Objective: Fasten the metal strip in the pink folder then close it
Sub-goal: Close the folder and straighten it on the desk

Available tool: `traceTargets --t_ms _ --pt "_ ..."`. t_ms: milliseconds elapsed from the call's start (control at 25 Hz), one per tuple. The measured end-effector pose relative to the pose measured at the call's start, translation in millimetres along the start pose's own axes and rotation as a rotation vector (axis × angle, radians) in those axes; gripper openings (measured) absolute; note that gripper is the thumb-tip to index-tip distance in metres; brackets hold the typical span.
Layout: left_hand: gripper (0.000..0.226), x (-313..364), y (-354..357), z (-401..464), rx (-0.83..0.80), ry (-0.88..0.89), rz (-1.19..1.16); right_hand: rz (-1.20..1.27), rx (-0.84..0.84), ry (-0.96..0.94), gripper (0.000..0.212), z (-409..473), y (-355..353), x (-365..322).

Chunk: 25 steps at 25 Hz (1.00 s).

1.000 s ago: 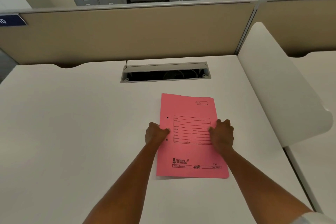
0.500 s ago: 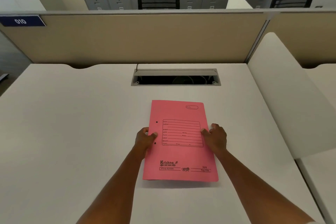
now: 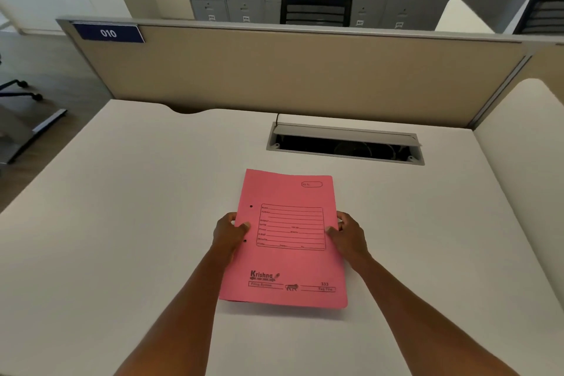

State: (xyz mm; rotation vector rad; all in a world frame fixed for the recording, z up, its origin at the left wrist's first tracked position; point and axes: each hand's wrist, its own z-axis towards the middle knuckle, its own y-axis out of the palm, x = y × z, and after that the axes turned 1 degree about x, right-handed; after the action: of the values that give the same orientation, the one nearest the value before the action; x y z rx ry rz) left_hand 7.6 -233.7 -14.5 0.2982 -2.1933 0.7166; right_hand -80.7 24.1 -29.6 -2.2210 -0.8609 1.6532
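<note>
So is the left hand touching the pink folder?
Touching. In the head view the left hand grips the left edge of the pink folder, its thumb lying on the cover by the punched holes.

The pink folder (image 3: 287, 241) is shut, front cover up, and is gripped at both long edges about halfway along. A ruled form box is printed right between the two grips. "Krishna" branding and a small lion logo are seen below them, near the close edge, which looks slightly lifted. Two punch holes are found by the left-side grip.
</note>
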Motion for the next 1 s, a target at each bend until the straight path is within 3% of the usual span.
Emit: traceTargets --t_ms 200,520,880,1000 --pt "0.04 4.2 -41.4 30.6 0.104 0.047 0.153 -0.027 -0.04 -0.045 0.047 18.9 44.3 -34.6" --pt "0.084 0.5 -88.9 73.6 0.15 0.147 0.448 -0.062 -0.034 -0.074 0.056 63.5 103.5 -87.6" --pt "0.121 -17.7 -121.8 102.1 -0.004 0.25 0.841 -0.096 -0.002 -0.104 0.056 121.3 139.3 -130.0" --pt "0.12 -12.1 -126.2 118.3 -0.009 0.264 0.851 -0.068 0.005 -0.099 0.056 136.3 146.4 -138.6"
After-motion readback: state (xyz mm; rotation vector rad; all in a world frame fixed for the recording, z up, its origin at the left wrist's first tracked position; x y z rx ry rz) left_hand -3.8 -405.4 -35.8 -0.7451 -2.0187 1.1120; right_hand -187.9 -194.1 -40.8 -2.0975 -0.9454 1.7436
